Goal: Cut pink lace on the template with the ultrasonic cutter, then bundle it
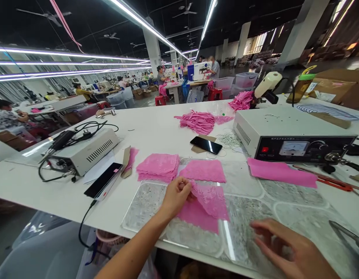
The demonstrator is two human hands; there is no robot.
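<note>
My left hand is closed in a pinch on the upper corner of a pink lace piece, lifting it off a clear plastic mat. My right hand hovers low at the right over the mat with its fingers spread and nothing in them. A stack of pink lace pieces lies just beyond my left hand, and a single lace piece lies beside it.
A white machine with a meter stands at the right, pink fabric in front of it. A second white box with cables is at the left, beside two phones. Pink strap piles lie further back. People work at distant tables.
</note>
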